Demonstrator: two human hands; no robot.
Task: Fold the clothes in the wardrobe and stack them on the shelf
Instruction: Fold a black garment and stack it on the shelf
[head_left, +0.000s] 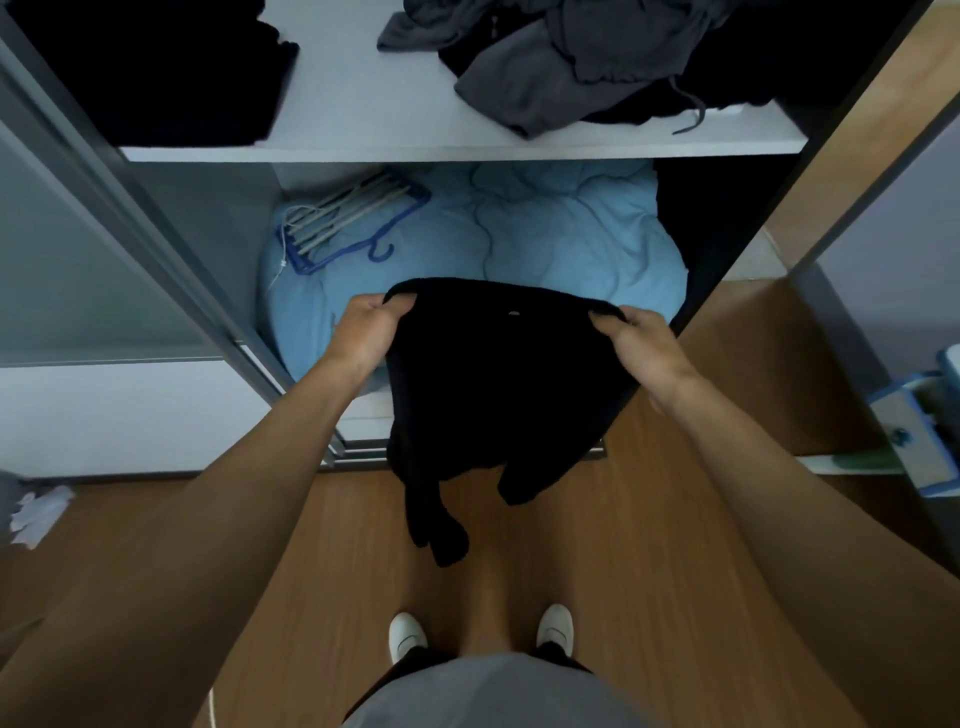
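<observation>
Left hand and right hand each gripped the black garment, its small label unreadable.

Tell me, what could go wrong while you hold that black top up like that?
1. The black top hangs only from the left hand and right hand gripping its upper corners. If one slips, it may drop onto the floor.
2. The loose grey pile reaches the front edge of the shelf, so stacking beside it could knock pieces down.
</observation>
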